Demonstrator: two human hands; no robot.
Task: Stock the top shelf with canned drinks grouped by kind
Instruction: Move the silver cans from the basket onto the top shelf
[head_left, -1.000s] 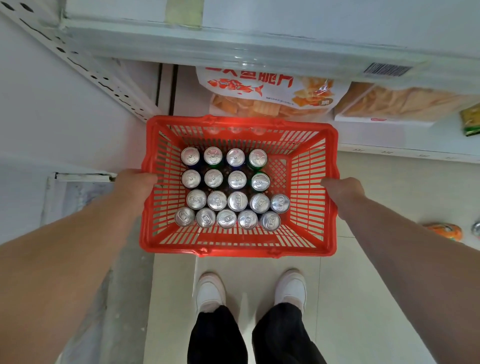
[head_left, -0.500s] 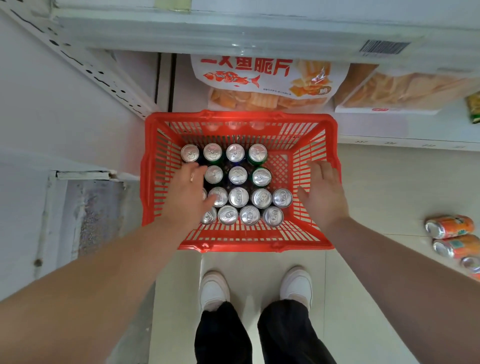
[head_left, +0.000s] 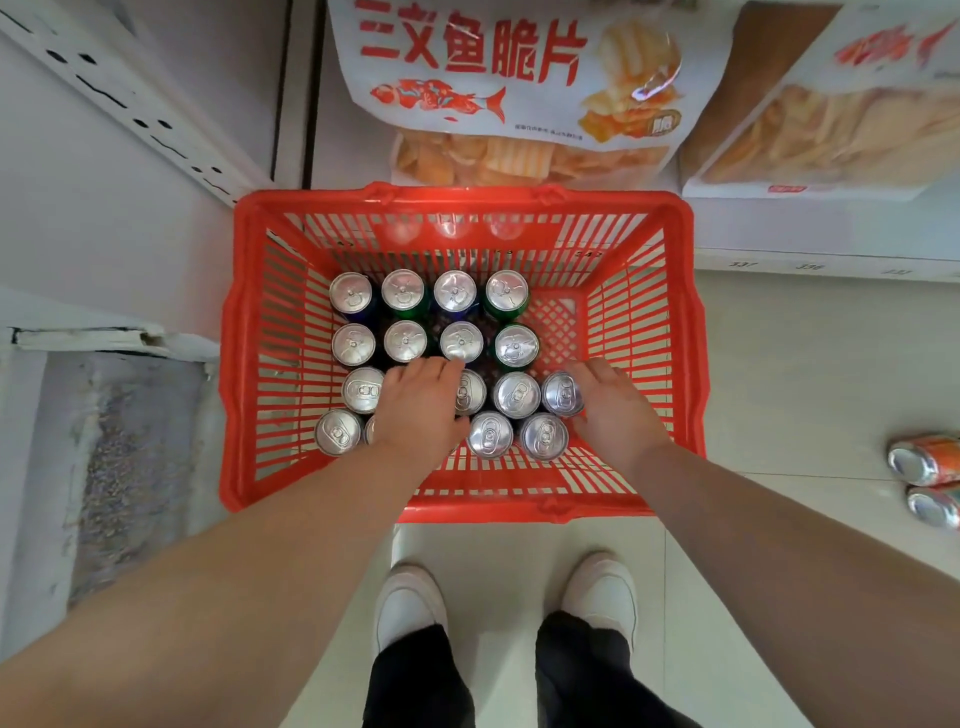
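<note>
Your left hand (head_left: 418, 410) covers the cans (head_left: 405, 340) in the red basket (head_left: 457, 200) at your 12 o'clock; your right hand (head_left: 615, 410) flanks the end can (head_left: 562, 393). Whether either hand's fingers (head_left: 441, 366) grip cannot be told. The cans likely handle heavy, stiff, slick: wrap the sidewalls.

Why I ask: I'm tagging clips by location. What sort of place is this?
Most likely a small grocery shop aisle. A red plastic shopping basket holds upright drink cans, bags of salmon crisps lie on a low white shelf, and a slotted shelving upright stands beside it.
</note>
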